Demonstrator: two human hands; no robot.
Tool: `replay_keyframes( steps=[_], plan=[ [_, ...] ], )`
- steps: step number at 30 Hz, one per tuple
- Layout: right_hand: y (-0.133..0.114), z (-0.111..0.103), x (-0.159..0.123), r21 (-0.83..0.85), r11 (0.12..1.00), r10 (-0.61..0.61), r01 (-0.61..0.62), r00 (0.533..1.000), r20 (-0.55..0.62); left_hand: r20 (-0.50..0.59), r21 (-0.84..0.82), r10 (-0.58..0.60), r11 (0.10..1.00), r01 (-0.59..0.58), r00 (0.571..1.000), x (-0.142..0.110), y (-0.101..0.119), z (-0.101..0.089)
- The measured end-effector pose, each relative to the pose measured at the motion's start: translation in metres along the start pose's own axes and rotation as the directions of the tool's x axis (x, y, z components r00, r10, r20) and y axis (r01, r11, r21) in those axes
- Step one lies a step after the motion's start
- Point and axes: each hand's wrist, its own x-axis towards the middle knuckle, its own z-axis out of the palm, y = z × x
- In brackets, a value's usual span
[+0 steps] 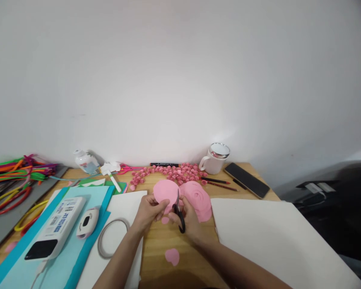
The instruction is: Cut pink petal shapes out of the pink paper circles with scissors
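My left hand (153,209) pinches the lower left edge of a round pink paper disc (165,190). A pair of black-handled scissors (180,218) is in my right hand (189,222), with the fingers wrapped about the handles. Its blades point away from me and lie at the right edge of the disc; whether they are parted I cannot tell. Just beyond my right hand lies a pile of pink paper circles (200,197), the top one marked with a spiral. Small pink paper scraps (172,256) rest on the wooden table below my hands.
Many small rolled pink paper pieces (180,172) lie behind the disc. A white mug (215,158), pencils (218,181) and a phone (247,180) stand or lie at the back right. White sheets (258,233) flank my arms; a white device (55,226) rests on blue paper at left.
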Motion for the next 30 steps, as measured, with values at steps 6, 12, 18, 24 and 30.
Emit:
replay_keyframes(
  steps=[6,12,18,24,30],
  plan=[
    [-0.005,-0.001,-0.002,-0.019,1.0,-0.014,0.014,1.0,0.003,0.048,0.012,0.019,1.0,-0.02,0.999,0.001,-0.003,-0.003],
    [-0.003,-0.002,-0.002,-0.011,1.0,-0.013,0.013,1.0,-0.004,0.029,0.005,0.009,1.0,-0.009,1.0,0.0,0.0,-0.002],
    [0.011,-0.004,0.003,-0.013,1.0,-0.012,0.012,1.0,-0.012,0.006,0.004,0.023,1.0,-0.023,1.0,0.0,0.0,-0.004],
    [0.012,-0.002,0.004,0.026,0.999,0.039,-0.039,0.999,0.004,0.01,-0.015,0.042,0.999,-0.042,0.999,0.001,0.001,-0.003],
    [0.005,0.0,0.002,0.06,0.997,0.036,-0.039,0.999,0.04,-0.014,-0.084,0.018,0.996,-0.019,1.0,0.0,0.003,0.003]
  ],
)
